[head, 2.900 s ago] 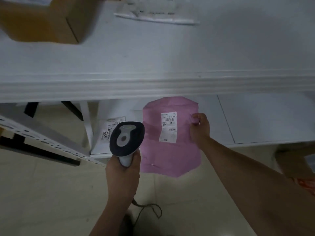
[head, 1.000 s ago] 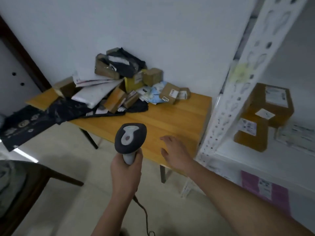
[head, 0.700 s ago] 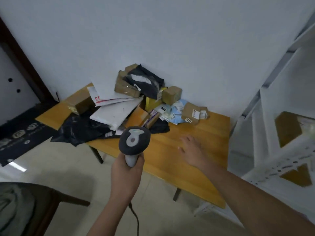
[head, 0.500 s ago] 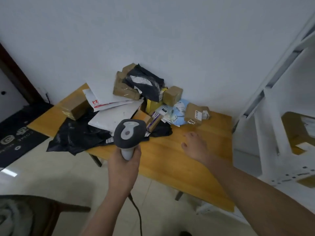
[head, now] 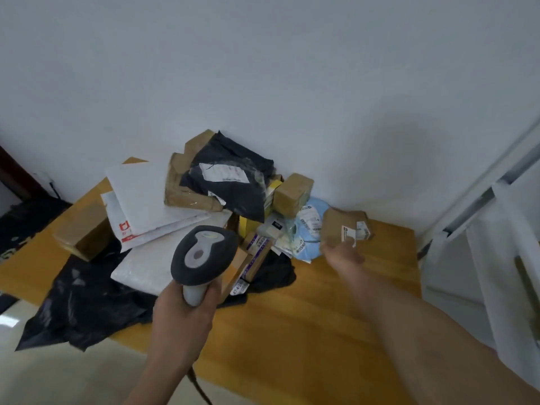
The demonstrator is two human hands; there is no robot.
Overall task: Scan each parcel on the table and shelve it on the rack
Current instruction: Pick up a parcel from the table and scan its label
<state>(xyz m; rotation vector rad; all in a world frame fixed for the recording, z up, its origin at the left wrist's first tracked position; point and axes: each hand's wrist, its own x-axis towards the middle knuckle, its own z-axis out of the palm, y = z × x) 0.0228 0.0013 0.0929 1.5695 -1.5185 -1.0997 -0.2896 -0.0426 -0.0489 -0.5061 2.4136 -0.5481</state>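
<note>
Our left hand (head: 184, 314) is keeping a closed grip around the handle of the scanner (head: 203, 254), with its dark head pointing toward the pile. Our right hand (head: 342, 255) is reaching forward to a small brown parcel (head: 342, 226) at the right end of the pile. The hand is blurred, so we cannot tell if its grip is open or already closing, and we cannot tell if it is touching the parcel or only just beside it.

The small brown parcel is lying on the wooden desk (head: 306, 325), close to the wall, with a white label on its side, next to a light blue mailer (head: 309, 229). Behind and to the left we are seeing many more parcels in a heap: a black bag (head: 233, 182) on top of a taped carton, white envelopes (head: 146, 200), a brown box (head: 84, 232) at the left end, and a loose black bag (head: 81, 299) hanging over the front edge.

We are judging that the task is far from finished. The heap on the desk is still large. Only a white upright of the rack (head: 479, 206) is showing at the right, so we cannot say how much is already shelved. The step in hand seems to be picking the next parcel for scanning.
</note>
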